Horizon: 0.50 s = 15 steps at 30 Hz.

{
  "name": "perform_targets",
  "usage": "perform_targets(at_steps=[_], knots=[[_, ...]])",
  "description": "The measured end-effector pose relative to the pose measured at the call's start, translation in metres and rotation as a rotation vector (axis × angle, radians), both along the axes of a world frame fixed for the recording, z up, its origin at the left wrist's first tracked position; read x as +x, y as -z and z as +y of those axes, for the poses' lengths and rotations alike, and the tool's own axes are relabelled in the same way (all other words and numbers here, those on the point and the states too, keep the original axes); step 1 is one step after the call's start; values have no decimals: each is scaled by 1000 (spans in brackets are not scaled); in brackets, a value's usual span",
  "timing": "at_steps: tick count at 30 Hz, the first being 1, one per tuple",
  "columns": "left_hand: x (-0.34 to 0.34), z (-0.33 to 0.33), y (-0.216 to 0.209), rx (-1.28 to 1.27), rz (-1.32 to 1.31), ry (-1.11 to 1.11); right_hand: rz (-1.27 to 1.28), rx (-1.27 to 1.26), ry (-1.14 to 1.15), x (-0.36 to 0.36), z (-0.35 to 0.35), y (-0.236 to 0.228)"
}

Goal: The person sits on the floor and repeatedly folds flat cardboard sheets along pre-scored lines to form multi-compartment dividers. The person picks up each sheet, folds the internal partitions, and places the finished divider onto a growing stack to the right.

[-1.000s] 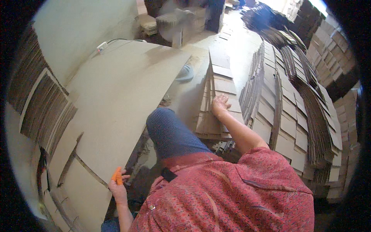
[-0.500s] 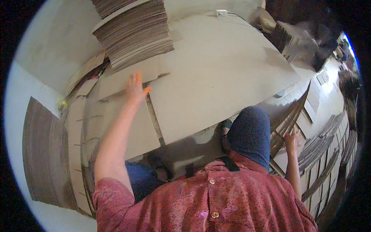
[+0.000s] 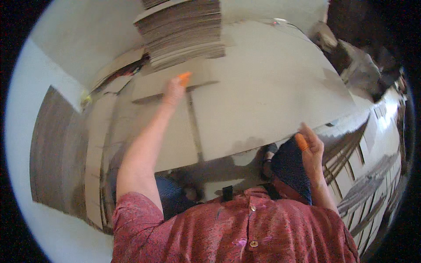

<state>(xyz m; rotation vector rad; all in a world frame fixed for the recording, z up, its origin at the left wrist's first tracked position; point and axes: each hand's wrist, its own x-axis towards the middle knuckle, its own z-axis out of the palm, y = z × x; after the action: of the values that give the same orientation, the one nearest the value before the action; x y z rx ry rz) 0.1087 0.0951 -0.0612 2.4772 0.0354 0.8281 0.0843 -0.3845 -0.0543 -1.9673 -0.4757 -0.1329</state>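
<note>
My left hand [image 3: 175, 91] is over the far left of the pale work board, orange coverings on its fingertips. Its fingers are drawn together, slightly blurred, at the near edge of a tan cardboard sheet [image 3: 151, 87], which they seem to pinch. A dark gap runs along that edge. My right hand [image 3: 311, 144] is raised above my right knee by the board's front edge. An orange covering wraps its thumb; the fingers stretch forward, apart from the thumb, with nothing visible in them.
A tall stack of cardboard sheets [image 3: 184, 33] stands at the back, another stack [image 3: 59, 153] leans at the left wall. The wide pale board [image 3: 263, 83] spans the middle. Fanned cardboard pieces [image 3: 351, 153] lie at the right. A small white device [image 3: 280, 21] with a cable sits at the back.
My right hand has left the cardboard pieces at the right and come up near the board's front edge. My left hand's spread fingers have drawn together at the sheet's edge. The view has shifted.
</note>
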Motion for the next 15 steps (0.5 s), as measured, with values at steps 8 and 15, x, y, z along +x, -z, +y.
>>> perform_targets(at_steps=[8, 15], knots=[[-141, -136, -14, 196, 72, 492, 917, 585, -262, -10, 98, 13], [-255, 74, -48, 597, 421, -1049, 1018, 614, -319, -19, 81, 30]])
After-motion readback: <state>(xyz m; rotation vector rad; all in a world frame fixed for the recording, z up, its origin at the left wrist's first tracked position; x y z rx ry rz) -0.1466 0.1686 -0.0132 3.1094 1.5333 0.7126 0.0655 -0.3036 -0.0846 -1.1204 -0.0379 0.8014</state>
